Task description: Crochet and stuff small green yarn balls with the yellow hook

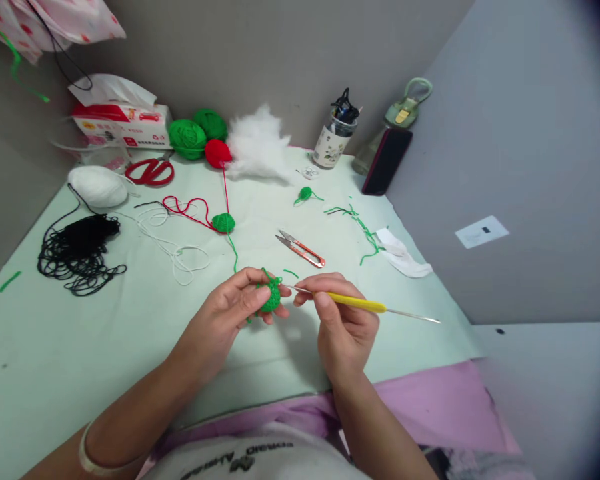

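Between the thumb and fingers of my left hand [235,307] is a small green crochet piece [270,297], pinched above the table. My right hand [344,323] grips a crochet hook [357,302] by its yellow handle. The hook's thin metal tip points left and reaches the edge of the crochet piece; whether it sits inside a stitch I cannot tell. A green strand runs from my left hand up to a small green yarn ball [223,223], which has red yarn beside it. Thread snips [301,249] with orange handles lie just beyond my hands.
At the back stand a tissue box [123,125], green yarn balls [187,139], a red yarn ball [218,154], white stuffing [259,145], a pen jar [335,139] and a phone [387,161] against a bottle. Red scissors [151,171], white yarn [98,186] and tangled black yarn [80,250] lie left.
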`<state>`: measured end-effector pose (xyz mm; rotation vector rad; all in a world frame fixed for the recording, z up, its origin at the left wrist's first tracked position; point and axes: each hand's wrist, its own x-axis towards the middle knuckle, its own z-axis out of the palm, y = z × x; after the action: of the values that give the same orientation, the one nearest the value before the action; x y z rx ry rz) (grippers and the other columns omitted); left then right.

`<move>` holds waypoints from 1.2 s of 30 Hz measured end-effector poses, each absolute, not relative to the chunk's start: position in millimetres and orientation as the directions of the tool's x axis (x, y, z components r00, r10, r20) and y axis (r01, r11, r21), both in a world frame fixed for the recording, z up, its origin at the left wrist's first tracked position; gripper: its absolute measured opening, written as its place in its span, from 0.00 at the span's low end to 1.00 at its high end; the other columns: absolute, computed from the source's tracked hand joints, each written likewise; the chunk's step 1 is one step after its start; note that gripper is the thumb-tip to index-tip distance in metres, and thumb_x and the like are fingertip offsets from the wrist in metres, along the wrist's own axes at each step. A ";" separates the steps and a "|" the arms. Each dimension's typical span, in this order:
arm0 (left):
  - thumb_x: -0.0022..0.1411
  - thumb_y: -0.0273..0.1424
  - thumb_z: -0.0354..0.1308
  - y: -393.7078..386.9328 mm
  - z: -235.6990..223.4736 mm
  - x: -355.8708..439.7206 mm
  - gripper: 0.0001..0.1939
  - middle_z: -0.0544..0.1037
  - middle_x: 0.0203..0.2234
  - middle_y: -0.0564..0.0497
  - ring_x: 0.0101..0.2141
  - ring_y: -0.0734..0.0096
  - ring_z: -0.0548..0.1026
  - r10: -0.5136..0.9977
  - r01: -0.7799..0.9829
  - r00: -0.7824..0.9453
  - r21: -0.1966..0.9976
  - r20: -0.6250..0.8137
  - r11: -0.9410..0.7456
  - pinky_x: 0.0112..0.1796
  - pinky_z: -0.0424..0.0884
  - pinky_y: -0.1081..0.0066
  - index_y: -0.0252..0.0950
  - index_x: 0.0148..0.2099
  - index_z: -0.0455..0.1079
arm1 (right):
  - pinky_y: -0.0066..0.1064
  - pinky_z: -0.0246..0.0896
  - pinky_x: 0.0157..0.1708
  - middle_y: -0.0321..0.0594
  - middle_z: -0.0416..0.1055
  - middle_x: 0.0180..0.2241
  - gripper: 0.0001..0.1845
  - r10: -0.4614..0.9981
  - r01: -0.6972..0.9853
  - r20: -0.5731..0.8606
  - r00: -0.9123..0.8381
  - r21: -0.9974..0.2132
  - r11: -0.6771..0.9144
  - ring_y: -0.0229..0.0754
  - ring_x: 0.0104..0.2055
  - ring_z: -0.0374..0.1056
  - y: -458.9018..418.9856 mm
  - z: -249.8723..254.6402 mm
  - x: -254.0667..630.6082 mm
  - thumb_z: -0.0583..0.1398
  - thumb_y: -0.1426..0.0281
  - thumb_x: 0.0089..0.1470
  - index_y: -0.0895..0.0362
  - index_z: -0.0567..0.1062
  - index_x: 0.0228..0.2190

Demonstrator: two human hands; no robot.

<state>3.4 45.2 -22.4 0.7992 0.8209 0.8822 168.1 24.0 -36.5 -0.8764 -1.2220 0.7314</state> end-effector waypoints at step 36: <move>0.66 0.38 0.65 44.1 -24.2 3.1 0.08 0.79 0.32 0.55 0.34 0.72 0.77 0.876 -0.324 0.421 0.862 -0.237 0.389 0.40 0.69 0.71 0.40 0.43 0.75 | 0.38 0.73 0.41 0.39 0.81 0.39 0.16 0.824 0.196 0.558 0.098 -0.823 0.534 0.43 0.42 0.76 20.3 -37.8 168.8 0.59 0.80 0.64 0.50 0.81 0.45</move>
<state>3.1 44.1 -24.2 0.8348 0.7884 0.8720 168.8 20.3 -37.8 -0.9451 -1.4309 0.5857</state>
